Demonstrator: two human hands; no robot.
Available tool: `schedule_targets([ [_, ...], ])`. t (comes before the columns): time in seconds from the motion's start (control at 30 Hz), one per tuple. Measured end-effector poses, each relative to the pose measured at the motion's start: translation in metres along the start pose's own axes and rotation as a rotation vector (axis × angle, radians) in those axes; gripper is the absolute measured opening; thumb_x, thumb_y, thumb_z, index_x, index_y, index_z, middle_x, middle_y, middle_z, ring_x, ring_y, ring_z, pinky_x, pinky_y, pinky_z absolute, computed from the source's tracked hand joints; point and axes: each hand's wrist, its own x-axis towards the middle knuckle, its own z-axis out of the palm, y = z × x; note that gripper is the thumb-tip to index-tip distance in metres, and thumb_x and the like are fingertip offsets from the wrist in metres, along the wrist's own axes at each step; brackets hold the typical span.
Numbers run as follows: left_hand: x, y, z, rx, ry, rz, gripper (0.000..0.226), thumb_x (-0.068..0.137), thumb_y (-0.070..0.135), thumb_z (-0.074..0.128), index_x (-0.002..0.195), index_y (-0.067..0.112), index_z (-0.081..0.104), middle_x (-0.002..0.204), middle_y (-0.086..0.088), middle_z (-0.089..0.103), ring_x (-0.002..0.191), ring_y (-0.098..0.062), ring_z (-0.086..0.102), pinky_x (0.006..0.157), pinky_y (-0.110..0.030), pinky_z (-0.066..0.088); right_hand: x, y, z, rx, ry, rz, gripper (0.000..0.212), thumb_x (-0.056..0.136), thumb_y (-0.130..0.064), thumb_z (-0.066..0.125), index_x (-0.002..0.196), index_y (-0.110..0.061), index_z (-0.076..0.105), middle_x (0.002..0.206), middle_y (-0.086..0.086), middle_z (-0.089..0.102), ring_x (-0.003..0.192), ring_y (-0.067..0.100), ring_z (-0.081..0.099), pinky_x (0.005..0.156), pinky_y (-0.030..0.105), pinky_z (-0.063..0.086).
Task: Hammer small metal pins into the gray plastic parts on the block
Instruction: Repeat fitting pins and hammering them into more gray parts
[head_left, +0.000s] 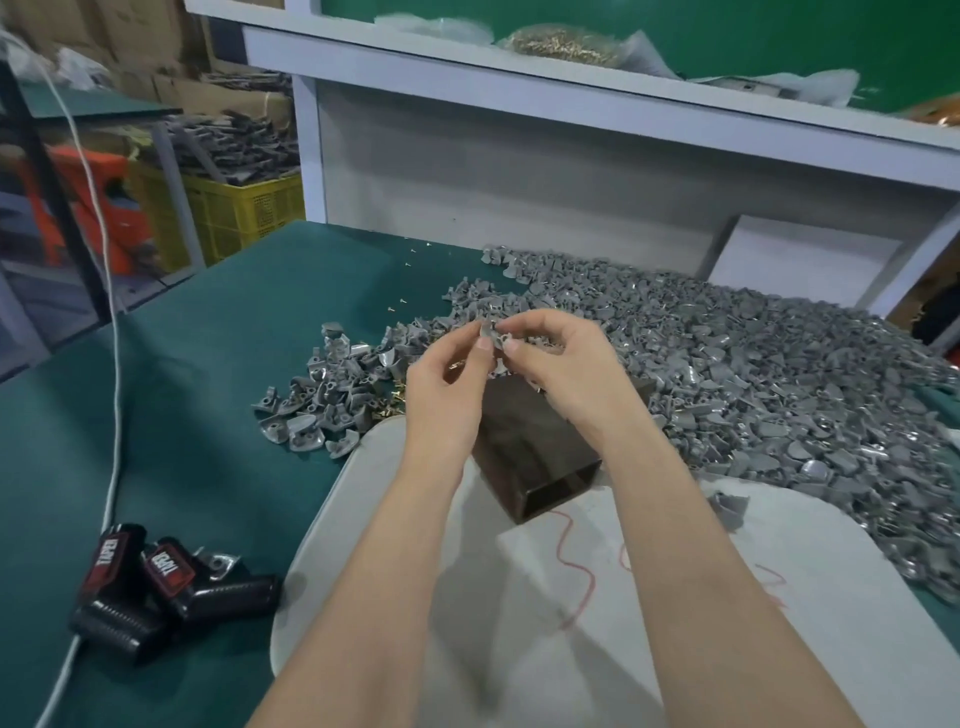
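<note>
1. Both hands are up over the block, meeting at the fingertips. The left hand and right hand each pinch the same little gray part between thumb and forefinger, other fingers loosely curled.
2. That gray part is held in the air, above the far end of the block and not touching it. Can't tell if there's a pin in it, it's too small and blurry.
3. The block is a dark hollow rectangular thing, lying on a white cloth right between the forearms, open end facing the person.
4. Behind it and off to the right is a huge pile of gray parts, spilling across the green table cover and onto the edge of the cloth. One stray part sits alone on the cloth, right of the block.
5. A small heap of brass pins lies just left of the left hand, at the edge of the pile. A few more are scattered farther back on the green.
6. Bottom left: two black tools with red labels, with a white cable running past them.
7. A red thread squiggles over the cloth.
8. In the background, a yellow crate on the left and a white shelf above the table.
</note>
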Motion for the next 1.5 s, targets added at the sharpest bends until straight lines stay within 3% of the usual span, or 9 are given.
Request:
schedule_targets([
  [0.13,-0.002,-0.002,0.004,0.136,-0.029,0.051,0.020,0.093,0.011,0.057,0.106,0.025,0.060,0.105,0.004,0.066,0.103,-0.013,0.062,0.098,-0.033,0.048,-0.008,-0.001,-0.005,-0.053,0.061,-0.017,0.007,0.086,-0.005,0.065,0.091,-0.010,0.063,0.084,0.000,0.064,0.078,0.011,0.060,0.077,0.026,0.052],
  [0.27,-0.006,-0.002,0.005,0.143,-0.020,0.091,0.029,0.093,0.006,0.053,0.102,0.033,0.053,0.105,-0.004,0.067,0.098,-0.014,0.063,0.088,-0.023,0.049,-0.012,0.003,-0.001,-0.058,0.079,-0.044,0.002,0.086,-0.006,0.064,0.086,-0.004,0.065,0.074,0.002,0.064,0.069,0.010,0.059,0.074,0.031,0.053],
  [0.37,-0.006,-0.001,0.004,0.155,-0.028,0.120,0.020,0.094,0.008,0.053,0.098,0.027,0.059,0.100,0.001,0.068,0.095,-0.013,0.063,0.085,-0.023,0.049,-0.007,0.007,0.004,-0.047,0.107,-0.030,0.011,0.088,-0.007,0.061,0.082,-0.014,0.067,0.073,-0.004,0.067,0.066,0.003,0.062,0.068,0.019,0.052],
  [0.53,0.000,0.000,-0.001,0.094,0.131,0.119,0.011,0.091,0.011,0.059,0.100,0.015,0.064,0.100,-0.001,0.068,0.097,-0.014,0.064,0.089,-0.026,0.051,0.003,0.007,0.018,0.278,0.068,0.095,0.020,0.092,-0.004,0.051,0.087,-0.017,0.065,0.078,0.001,0.070,0.073,0.008,0.067,0.063,0.017,0.050],
  [0.67,0.011,0.007,-0.017,-0.125,0.471,0.100,0.014,0.095,0.016,0.054,0.083,0.021,0.059,0.083,0.008,0.067,0.078,0.000,0.065,0.078,-0.022,0.052,0.015,0.012,0.049,-0.440,-0.012,-0.003,0.013,0.088,-0.016,0.059,0.097,-0.019,0.069,0.099,0.000,0.070,0.087,0.014,0.062,0.080,0.024,0.045],
  [0.8,0.017,0.005,-0.025,-0.195,0.607,0.096,0.013,0.097,0.015,0.050,0.086,0.017,0.055,0.087,0.000,0.067,0.076,0.000,0.065,0.072,-0.018,0.052,0.028,0.005,0.093,-0.945,-0.244,-0.086,0.022,0.090,-0.019,0.051,0.105,-0.020,0.066,0.110,0.006,0.067,0.107,0.026,0.058,0.095,0.042,0.034],
  [0.9,0.017,0.003,-0.026,-0.208,0.629,0.104,0.006,0.097,0.013,0.049,0.092,0.012,0.052,0.090,-0.005,0.066,0.076,-0.001,0.065,0.076,-0.021,0.053,0.035,0.005,0.106,-0.954,-0.383,-0.035,0.029,0.098,-0.029,0.039,0.113,-0.022,0.061,0.123,0.003,0.062,0.117,0.024,0.053,0.104,0.047,0.023],
  [1.2,0.016,0.007,-0.026,-0.205,0.653,0.093,0.011,0.097,0.013,0.049,0.087,0.017,0.050,0.093,-0.007,0.067,0.081,-0.007,0.066,0.077,-0.021,0.054,0.041,0.005,0.106,-0.951,-0.490,-0.046,0.029,0.098,-0.030,0.039,0.119,-0.022,0.057,0.128,0.003,0.058,0.120,0.024,0.051,0.100,0.040,0.032],
  [1.5,0.013,0.009,-0.024,-0.171,0.655,0.087,0.009,0.097,0.014,0.049,0.088,0.017,0.050,0.100,-0.012,0.068,0.085,-0.013,0.064,0.087,-0.032,0.053,0.035,0.009,0.112,-0.951,-0.373,-0.112,0.026,0.098,-0.025,0.039,0.102,-0.017,0.063,0.112,0.005,0.066,0.109,0.025,0.058,0.096,0.038,0.033],
])
